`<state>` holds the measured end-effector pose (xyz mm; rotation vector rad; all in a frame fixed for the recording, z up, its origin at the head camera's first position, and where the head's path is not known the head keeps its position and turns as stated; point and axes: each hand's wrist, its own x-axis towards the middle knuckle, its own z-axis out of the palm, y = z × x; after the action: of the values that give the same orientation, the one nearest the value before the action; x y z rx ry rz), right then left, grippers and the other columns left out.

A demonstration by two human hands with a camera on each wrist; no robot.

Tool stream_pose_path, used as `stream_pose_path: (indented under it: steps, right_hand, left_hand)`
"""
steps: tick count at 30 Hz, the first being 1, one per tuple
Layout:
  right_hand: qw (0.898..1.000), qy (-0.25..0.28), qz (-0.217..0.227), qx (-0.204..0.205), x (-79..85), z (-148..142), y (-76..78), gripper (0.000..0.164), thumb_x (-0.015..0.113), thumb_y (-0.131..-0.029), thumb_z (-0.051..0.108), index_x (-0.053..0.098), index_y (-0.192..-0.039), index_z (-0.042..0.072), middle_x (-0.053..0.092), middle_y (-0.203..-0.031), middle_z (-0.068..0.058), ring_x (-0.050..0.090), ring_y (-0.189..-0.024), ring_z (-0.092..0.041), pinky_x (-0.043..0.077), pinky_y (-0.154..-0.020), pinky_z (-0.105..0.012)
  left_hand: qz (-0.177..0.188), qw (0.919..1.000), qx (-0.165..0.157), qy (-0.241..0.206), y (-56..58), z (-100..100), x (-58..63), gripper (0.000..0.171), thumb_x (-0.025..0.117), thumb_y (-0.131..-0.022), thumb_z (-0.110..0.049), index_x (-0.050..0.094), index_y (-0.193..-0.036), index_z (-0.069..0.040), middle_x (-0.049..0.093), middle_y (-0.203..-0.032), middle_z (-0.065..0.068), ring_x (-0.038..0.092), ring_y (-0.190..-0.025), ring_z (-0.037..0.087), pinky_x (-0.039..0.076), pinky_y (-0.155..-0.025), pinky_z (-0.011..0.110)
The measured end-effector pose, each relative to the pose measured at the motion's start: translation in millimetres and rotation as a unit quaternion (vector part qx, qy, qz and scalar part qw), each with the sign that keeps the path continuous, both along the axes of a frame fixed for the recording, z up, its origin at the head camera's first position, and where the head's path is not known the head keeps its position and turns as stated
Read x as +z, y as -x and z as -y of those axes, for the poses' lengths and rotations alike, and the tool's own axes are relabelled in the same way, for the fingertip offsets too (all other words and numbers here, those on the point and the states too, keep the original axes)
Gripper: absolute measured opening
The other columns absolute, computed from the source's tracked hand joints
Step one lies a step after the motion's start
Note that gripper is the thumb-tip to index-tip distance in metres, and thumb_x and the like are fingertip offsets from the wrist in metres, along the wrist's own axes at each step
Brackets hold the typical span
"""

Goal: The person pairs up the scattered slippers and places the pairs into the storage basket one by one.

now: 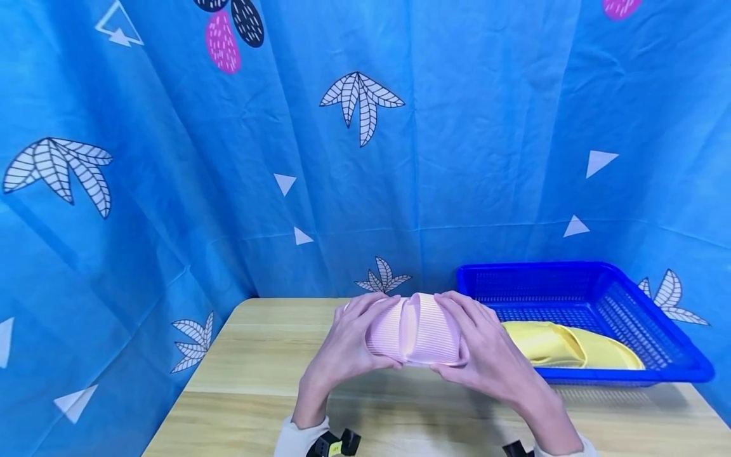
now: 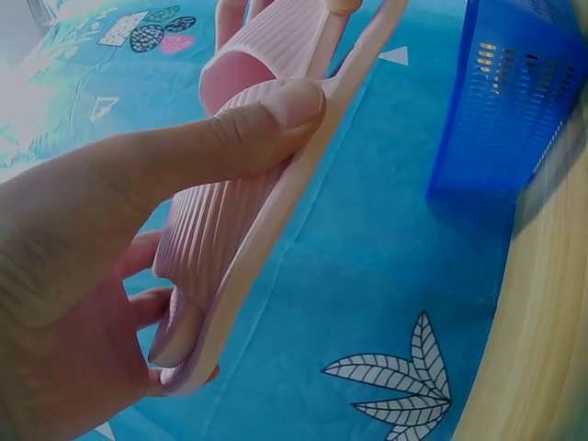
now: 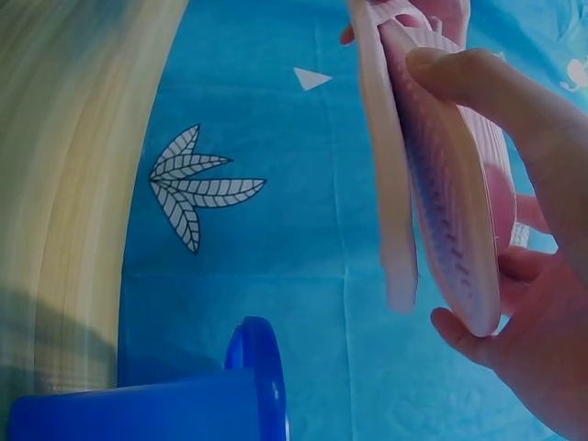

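Note:
A pair of pink ribbed slippers (image 1: 436, 330) is held up over the wooden table, between both hands. My left hand (image 1: 348, 339) grips one end of the pair; in the left wrist view its thumb (image 2: 220, 138) presses across the ribbed strap near the sole edge. My right hand (image 1: 491, 349) grips the other end. Seen from the right wrist, two soles lie side by side, overlapping, with a narrow gap between them at the lower end. The right thumb (image 3: 478, 78) lies on the textured sole (image 3: 450, 202), with fingers round the far side.
A blue plastic basket (image 1: 679, 343) stands on the right of the wooden table (image 1: 251, 368), close to my right hand. Yellow slippers (image 1: 608, 349) lie in its front part. Behind the table hangs a blue patterned curtain (image 1: 468, 158).

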<state>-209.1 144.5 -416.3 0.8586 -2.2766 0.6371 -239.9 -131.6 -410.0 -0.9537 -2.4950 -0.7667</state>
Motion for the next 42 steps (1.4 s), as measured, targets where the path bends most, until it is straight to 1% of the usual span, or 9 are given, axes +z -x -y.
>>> stream_pose_path:
  steps: [3, 14, 21, 26, 29, 32, 35, 39, 42]
  right_hand:
    - [1.0, -0.003, 0.01, 0.0, -0.1, -0.6, 0.3, 0.103, 0.092, -0.068, 0.049, 0.047, -0.151, 0.009, 0.051, -0.147, -0.007, 0.049, -0.132, -0.027, 0.043, -0.103, -0.055]
    - [0.999, -0.016, 0.033, -0.002, -2.1, -5.5, 1.7, 0.108, 0.09, -0.072, 0.052, 0.038, -0.158, 0.014, 0.043, -0.156, -0.007, 0.042, -0.141, -0.03, 0.038, -0.109, -0.061]
    - [0.999, -0.019, 0.028, -0.01, -3.7, -14.0, 0.0, 0.106, 0.087, -0.075, 0.055, 0.038, -0.158, 0.012, 0.04, -0.159, -0.007, 0.039, -0.144, -0.03, 0.036, -0.111, -0.061]
    - [0.999, -0.009, 0.033, -0.03, -4.3, -26.1, -3.2, 0.098, 0.083, -0.081, 0.053, 0.038, -0.159, 0.015, 0.039, -0.161, -0.004, 0.04, -0.144, -0.029, 0.034, -0.116, -0.051]
    - [0.998, -0.007, 0.04, -0.047, -4.5, -34.2, -6.2, 0.091, 0.081, -0.086, 0.048, 0.037, -0.16, 0.017, 0.039, -0.161, -0.002, 0.04, -0.144, -0.027, 0.032, -0.118, -0.046]
    - [0.997, -0.003, 0.038, -0.06, -6.3, -42.7, -9.6, 0.083, 0.08, -0.088, 0.04, 0.041, -0.158, 0.016, 0.043, -0.158, -0.003, 0.042, -0.142, -0.029, 0.034, -0.116, -0.048]
    - [0.997, 0.001, 0.04, -0.071, -9.0, -51.3, -13.2, 0.077, 0.078, -0.091, 0.033, 0.043, -0.157, 0.016, 0.045, -0.157, -0.004, 0.044, -0.141, -0.03, 0.036, -0.112, -0.053]
    - [0.995, 0.004, 0.047, -0.089, -13.5, -63.6, -18.5, 0.069, 0.074, -0.095, 0.028, 0.044, -0.156, 0.019, 0.047, -0.155, -0.006, 0.045, -0.139, -0.032, 0.039, -0.105, -0.061]
    - [0.994, 0.006, 0.04, -0.099, -17.6, -73.1, -21.6, 0.062, 0.073, -0.095, 0.024, 0.05, -0.153, 0.017, 0.051, -0.15, -0.009, 0.048, -0.136, -0.034, 0.04, -0.102, -0.062]
  left_hand:
    - [0.003, 1.0, 0.003, 0.004, 0.1, 0.5, -0.5, 0.101, 0.095, -0.064, -0.052, 0.05, -0.152, -0.029, 0.053, -0.148, 0.001, 0.044, -0.137, 0.023, 0.039, -0.104, 0.056]
    - [-0.003, 0.9999, 0.007, 0.01, 0.4, 0.7, -3.2, 0.103, 0.096, -0.064, -0.053, 0.05, -0.152, -0.027, 0.053, -0.148, 0.001, 0.045, -0.136, 0.024, 0.039, -0.105, 0.057]
    - [0.001, 0.9998, 0.013, 0.014, 2.2, 1.2, -4.9, 0.104, 0.096, -0.064, -0.052, 0.049, -0.153, -0.026, 0.053, -0.148, 0.004, 0.045, -0.136, 0.026, 0.039, -0.103, 0.057]
    - [0.001, 0.9997, 0.022, 0.012, 4.3, 3.2, -4.7, 0.105, 0.096, -0.064, -0.053, 0.048, -0.154, -0.027, 0.052, -0.147, 0.002, 0.045, -0.136, 0.025, 0.04, -0.101, 0.055]
    - [0.004, 0.9997, 0.021, 0.009, 5.5, 3.1, -4.3, 0.105, 0.095, -0.065, -0.053, 0.047, -0.154, -0.026, 0.052, -0.148, 0.002, 0.044, -0.137, 0.024, 0.04, -0.102, 0.055]
    - [0.011, 0.9997, 0.021, 0.005, 5.8, 2.4, -4.4, 0.105, 0.095, -0.065, -0.054, 0.047, -0.154, -0.027, 0.051, -0.148, 0.001, 0.044, -0.138, 0.024, 0.039, -0.103, 0.055]
    - [0.016, 0.9997, 0.02, 0.001, 5.4, 1.5, -5.3, 0.104, 0.095, -0.065, -0.053, 0.047, -0.154, -0.027, 0.052, -0.148, 0.001, 0.044, -0.138, 0.023, 0.039, -0.103, 0.055]
    - [0.019, 0.9997, 0.016, -0.002, 5.1, -0.5, -6.6, 0.104, 0.095, -0.064, -0.054, 0.048, -0.153, -0.027, 0.052, -0.148, 0.0, 0.044, -0.137, 0.023, 0.04, -0.102, 0.054]
    - [0.02, 0.9997, 0.016, -0.004, 5.2, -1.9, -7.5, 0.104, 0.095, -0.064, -0.054, 0.048, -0.153, -0.027, 0.051, -0.148, 0.0, 0.044, -0.137, 0.022, 0.04, -0.102, 0.053]
